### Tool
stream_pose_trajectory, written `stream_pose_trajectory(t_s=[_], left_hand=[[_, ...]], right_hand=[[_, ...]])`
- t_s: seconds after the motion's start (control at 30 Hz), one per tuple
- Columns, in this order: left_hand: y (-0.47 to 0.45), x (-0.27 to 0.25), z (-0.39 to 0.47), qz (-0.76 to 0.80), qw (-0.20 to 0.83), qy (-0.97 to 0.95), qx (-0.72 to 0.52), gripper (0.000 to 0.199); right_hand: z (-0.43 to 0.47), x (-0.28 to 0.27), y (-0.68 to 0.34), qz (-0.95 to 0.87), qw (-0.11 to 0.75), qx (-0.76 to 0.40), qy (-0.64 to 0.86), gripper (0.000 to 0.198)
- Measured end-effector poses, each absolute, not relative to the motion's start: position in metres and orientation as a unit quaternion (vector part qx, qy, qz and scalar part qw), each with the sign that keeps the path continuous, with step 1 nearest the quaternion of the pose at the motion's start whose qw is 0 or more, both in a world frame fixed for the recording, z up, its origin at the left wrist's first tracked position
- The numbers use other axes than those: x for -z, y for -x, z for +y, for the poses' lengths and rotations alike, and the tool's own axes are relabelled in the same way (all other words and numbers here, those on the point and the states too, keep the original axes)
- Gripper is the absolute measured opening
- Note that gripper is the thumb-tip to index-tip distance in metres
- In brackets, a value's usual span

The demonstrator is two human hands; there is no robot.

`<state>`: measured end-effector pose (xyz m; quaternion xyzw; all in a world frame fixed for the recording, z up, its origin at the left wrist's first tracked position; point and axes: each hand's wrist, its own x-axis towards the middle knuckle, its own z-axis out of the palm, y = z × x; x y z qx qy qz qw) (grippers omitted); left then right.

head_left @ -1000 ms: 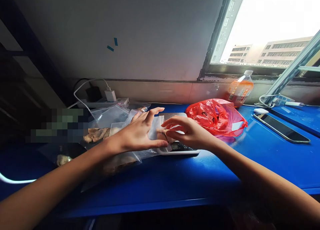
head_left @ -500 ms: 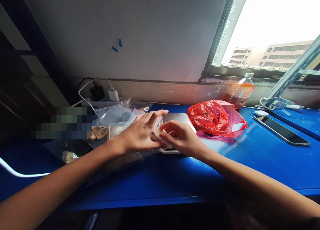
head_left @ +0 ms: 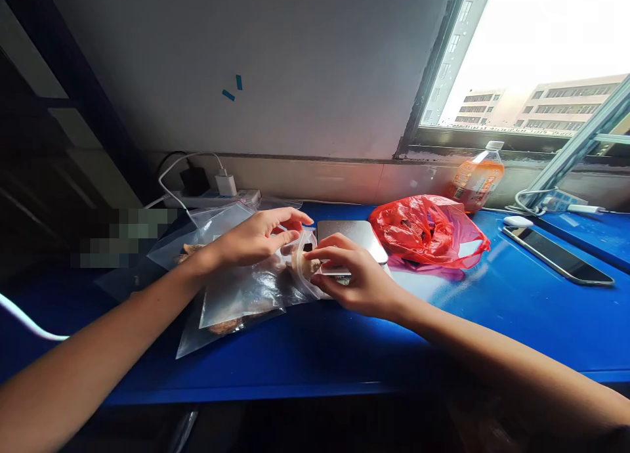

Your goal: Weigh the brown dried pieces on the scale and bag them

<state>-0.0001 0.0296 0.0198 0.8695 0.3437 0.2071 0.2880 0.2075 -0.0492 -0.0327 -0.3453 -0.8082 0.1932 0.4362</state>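
My left hand (head_left: 260, 235) is over the clear zip bags with its fingers stretched out and apart, close to the open mouth of one zip bag (head_left: 295, 259). I cannot tell whether its fingertips touch the plastic. At that mouth, my right hand (head_left: 361, 272) has thumb and fingers closed on a small pale brown chunk (head_left: 308, 266). Right behind the right hand sits a small scale with a silver plate (head_left: 354, 233); its display is partly covered by the fingers. Below the left wrist, a frosted zip bag (head_left: 236, 295) lies over brown lumpy pieces (head_left: 226, 325).
A crumpled red plastic bag (head_left: 428, 233) lies right of the scale, with an orange drink bottle (head_left: 477, 177) behind it. A phone (head_left: 558, 255) and a white case (head_left: 518, 221) are on the right of the blue table (head_left: 443, 341). Chargers (head_left: 225, 182) are plugged into a power strip at the back.
My left hand has moved left, off the right hand's fingers, uncovering the bag mouth and pale chunk. The frosted bag and the scale show more now. My right hand stays nearly in place.
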Motion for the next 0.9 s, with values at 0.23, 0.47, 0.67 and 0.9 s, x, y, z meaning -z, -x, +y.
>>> stream_pose_trajectory(t_s=[0.23,0.47,0.67,0.9], left_hand=[[-0.015,-0.03,0.027,0.353,0.293,-0.835,-0.304,0.02],[-0.011,-0.052,0.039,0.324,0.385,-0.707,-0.497,0.006],[-0.019,-0.04,0.044,0.326,0.415,-0.703,-0.477,0.009],[-0.023,-0.033,0.037,0.333,0.361,-0.755,-0.433,0.024]], right_hand=[[-0.05,0.031,-0.205,-0.822,0.448,-0.14,0.323,0.022],[-0.043,0.014,-0.219,-0.738,0.556,0.019,0.382,0.028],[-0.041,0.001,-0.23,-0.754,0.502,-0.067,0.419,0.008],[-0.05,-0.014,-0.235,-0.713,0.562,0.043,0.417,0.01]])
